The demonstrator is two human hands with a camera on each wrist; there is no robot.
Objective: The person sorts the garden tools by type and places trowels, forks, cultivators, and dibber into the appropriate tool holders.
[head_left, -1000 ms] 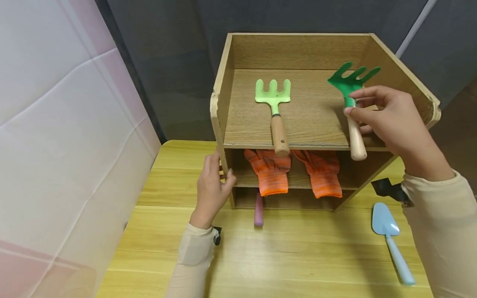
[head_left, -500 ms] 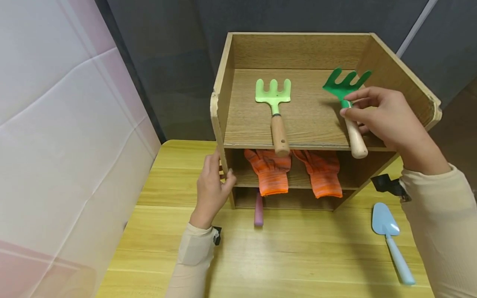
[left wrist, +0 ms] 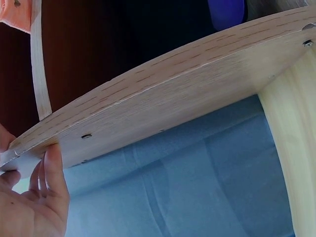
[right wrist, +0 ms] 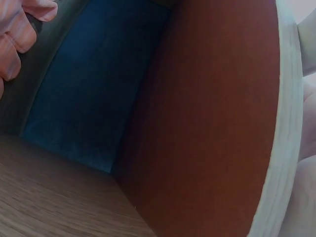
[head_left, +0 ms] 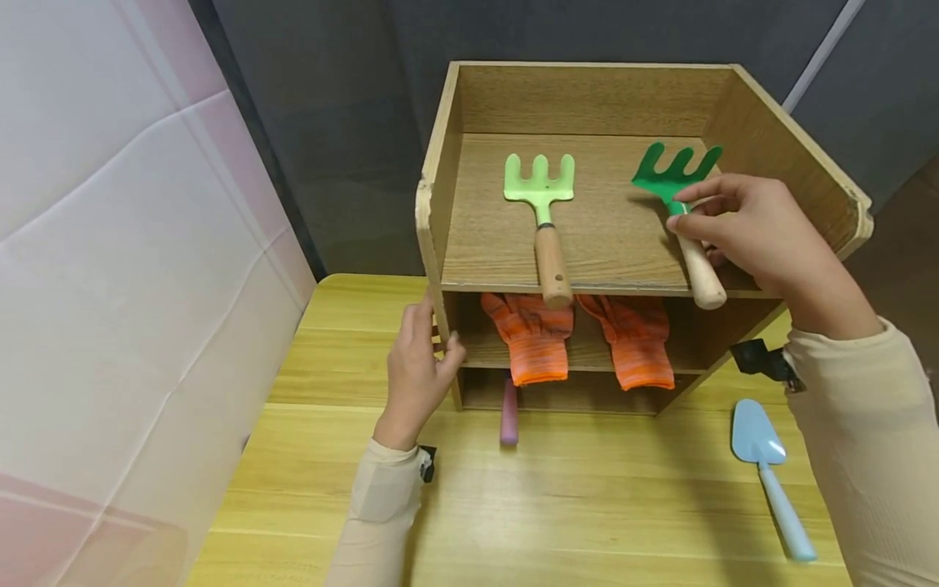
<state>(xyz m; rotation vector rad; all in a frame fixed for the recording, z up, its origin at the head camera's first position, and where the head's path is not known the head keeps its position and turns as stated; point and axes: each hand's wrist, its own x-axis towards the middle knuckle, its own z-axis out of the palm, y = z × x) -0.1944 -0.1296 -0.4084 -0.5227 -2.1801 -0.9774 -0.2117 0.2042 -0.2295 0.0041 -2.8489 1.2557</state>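
Observation:
A wooden shelf unit point(head_left: 587, 289) stands on the table, and my left hand point(head_left: 420, 365) grips the front edge of its left side panel. In the left wrist view the fingers point(left wrist: 55, 170) lie on the panel's outer face. On the top shelf, my right hand point(head_left: 756, 228) pinches a dark green hand rake point(head_left: 669, 175) at its neck, thumb and fingers around the top of the pale wooden handle. Its tines point to the back and the handle end sticks out past the shelf's front edge. A light green hand fork point(head_left: 543, 196) lies to its left, its handle also overhanging.
Two orange gloves point(head_left: 539, 346) lie on the middle shelf, cuffs hanging over the front. A purple handle point(head_left: 509, 416) sticks out from the bottom shelf. On the table at the right lies a light blue trowel point(head_left: 759, 436). A pale wall point(head_left: 132, 244) rises at the left.
My right hand has shifted slightly left with the green rake, and the rake's head has lowered toward the top shelf. The left hand stays where it was.

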